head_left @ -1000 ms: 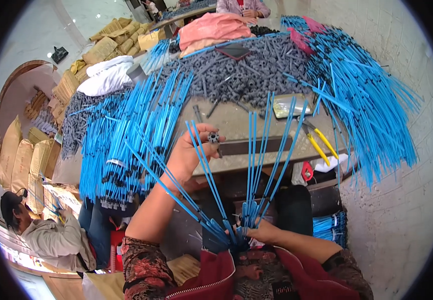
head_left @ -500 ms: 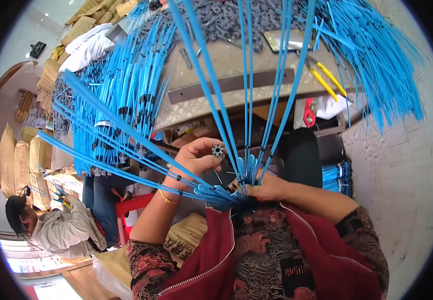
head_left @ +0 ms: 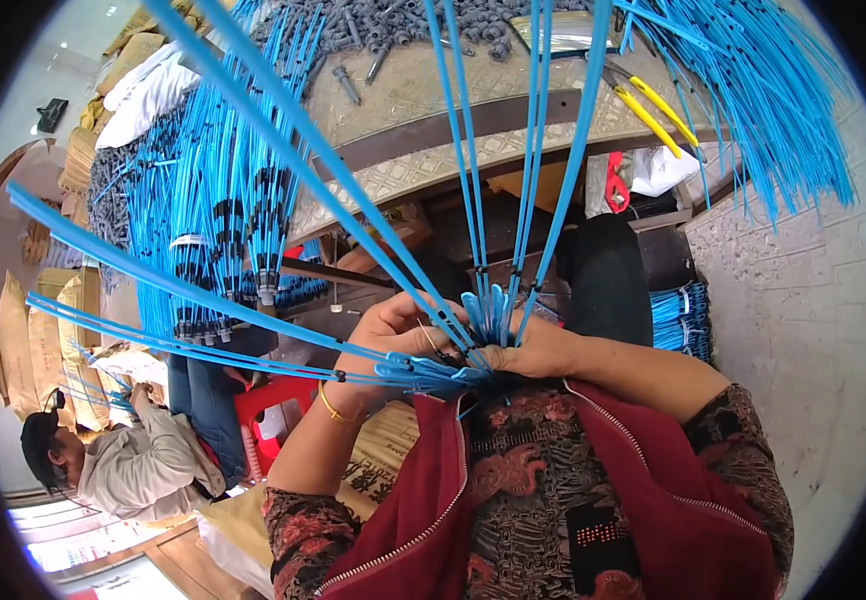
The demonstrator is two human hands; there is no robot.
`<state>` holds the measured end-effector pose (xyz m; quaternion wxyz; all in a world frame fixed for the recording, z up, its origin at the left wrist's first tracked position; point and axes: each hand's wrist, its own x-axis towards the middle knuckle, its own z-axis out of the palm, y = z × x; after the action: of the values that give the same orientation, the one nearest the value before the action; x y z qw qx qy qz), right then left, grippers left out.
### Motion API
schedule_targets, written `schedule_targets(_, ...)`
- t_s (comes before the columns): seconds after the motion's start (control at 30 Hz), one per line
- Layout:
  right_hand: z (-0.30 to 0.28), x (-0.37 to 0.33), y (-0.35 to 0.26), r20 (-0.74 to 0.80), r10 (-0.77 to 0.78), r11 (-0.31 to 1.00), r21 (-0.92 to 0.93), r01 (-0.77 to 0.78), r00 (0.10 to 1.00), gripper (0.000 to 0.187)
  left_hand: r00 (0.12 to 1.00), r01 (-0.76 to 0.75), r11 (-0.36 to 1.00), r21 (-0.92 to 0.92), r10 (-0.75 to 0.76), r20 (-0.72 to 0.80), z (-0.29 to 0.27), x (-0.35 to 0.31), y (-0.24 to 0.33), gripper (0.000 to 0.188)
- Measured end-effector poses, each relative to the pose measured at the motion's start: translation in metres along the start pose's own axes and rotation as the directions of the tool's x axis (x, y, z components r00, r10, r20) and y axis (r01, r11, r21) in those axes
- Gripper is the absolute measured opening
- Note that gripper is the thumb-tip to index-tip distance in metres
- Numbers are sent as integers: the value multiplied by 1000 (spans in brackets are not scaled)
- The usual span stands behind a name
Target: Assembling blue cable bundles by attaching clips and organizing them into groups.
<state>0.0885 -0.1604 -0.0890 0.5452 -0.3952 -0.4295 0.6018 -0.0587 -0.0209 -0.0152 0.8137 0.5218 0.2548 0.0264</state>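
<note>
The right hand [head_left: 538,350] was closed around the low ends of some long blue sticks [head_left: 494,318]. The sticks spread out like a fan, up and to the left of that hand. The left hand [head_left: 393,330] was just beside it, on the left, with its fingers bent in behind some sticks. I could not tell if it was pinching something there. A yellow bracelet [head_left: 331,406] was on the wrist just below the left hand. Past both hands was a table [head_left: 433,125]. A grey plug [head_left: 347,85] lay on it, ahead of the left hand. A tool with yellow handles [head_left: 653,118] lay ahead of the right hand and further right.
</note>
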Motion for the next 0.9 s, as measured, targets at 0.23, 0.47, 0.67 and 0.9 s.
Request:
schedule_targets(0.23, -1, -2, 1, -24, -12, 997, -76, 11, 1000, 38, 968, -182, 979, 89, 163, 189, -15, 4, -11, 18)
schedule_targets(0.47, -1, -2, -1, -23, -41, 997, -73, 39, 999, 36, 960, -176, 982, 64, 157, 232, -25, 4, -18, 18)
schedule_targets(0.67, 4, -5, -2, -20, -78, 995, -66, 77, 997, 33, 954, -207, 972, 115, 175, 245, -21, -3, -15, 17)
schedule_targets(0.9, 1, -5, -4, -15, -83, 994, -68, 82, 996, 33, 954, -262, 941, 213, 220, 204, -13, -3, -10, 21)
